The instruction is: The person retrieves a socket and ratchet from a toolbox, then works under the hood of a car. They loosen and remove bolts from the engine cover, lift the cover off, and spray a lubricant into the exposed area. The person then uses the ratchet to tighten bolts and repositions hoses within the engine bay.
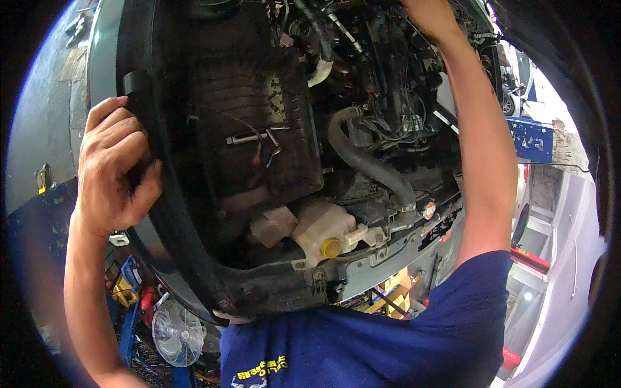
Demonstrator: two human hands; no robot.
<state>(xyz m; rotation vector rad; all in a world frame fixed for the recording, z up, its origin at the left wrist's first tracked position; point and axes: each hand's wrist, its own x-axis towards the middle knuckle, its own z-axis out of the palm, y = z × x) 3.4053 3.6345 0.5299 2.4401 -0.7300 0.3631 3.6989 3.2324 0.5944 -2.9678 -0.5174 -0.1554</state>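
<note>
My left hand [116,165] is at the left side of a car's engine bay, fingers curled and thumb bent around the dark fender edge [145,129]. At the top of the picture my right hand [432,14] reaches far into the bay; its fingers are cut off by the frame's edge. A ratchet wrench [249,138] and another small metal tool [274,155] lie on a dark ribbed box [226,174] between my arms. Nearer me sits a whitish reservoir [320,226] with a yellow cap [330,248].
A thick black hose [369,165] curves toward the radiator cap [429,209]. A long metal extension bar [345,31] slants among the hoses near the top. Below left, a fan [178,331] stands by scattered tools. A blue lift part [532,140] is at right.
</note>
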